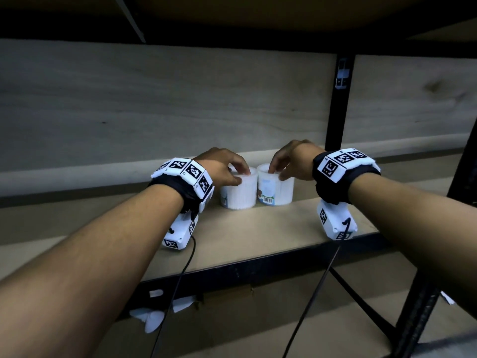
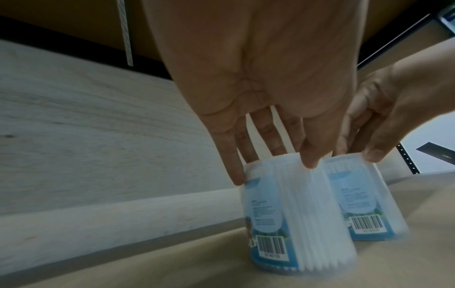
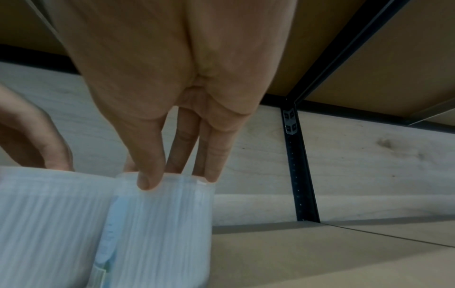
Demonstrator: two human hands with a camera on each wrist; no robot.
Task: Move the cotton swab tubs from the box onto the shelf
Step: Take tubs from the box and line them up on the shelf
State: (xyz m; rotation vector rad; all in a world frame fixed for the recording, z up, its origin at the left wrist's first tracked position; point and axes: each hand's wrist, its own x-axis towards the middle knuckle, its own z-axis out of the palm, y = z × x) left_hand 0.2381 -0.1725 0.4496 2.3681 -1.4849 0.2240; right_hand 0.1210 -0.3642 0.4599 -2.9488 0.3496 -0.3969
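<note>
Two clear cotton swab tubs with blue labels stand side by side on the brown shelf board point(image 1: 258, 233), touching or nearly so. My left hand point(image 1: 241, 176) grips the left tub point(image 1: 238, 193) by its top rim from above, thumb in front and fingers behind. My right hand point(image 1: 277, 173) pinches the top rim of the right tub point(image 1: 277, 189) the same way. The left wrist view shows the left tub point(image 2: 295, 224) and the right tub point(image 2: 369, 198) slightly blurred, bases at the board. In the right wrist view my fingertips point(image 3: 145, 183) sit on the right tub's point(image 3: 162, 224) rim. No box is in view.
A pale wooden back panel point(image 1: 180, 104) closes the shelf behind the tubs. A black upright post point(image 1: 339, 99) stands to the right, and another shelf hangs low overhead. The board stretches bare left and right of the tubs. Its black front edge point(image 1: 258, 270) runs below my wrists.
</note>
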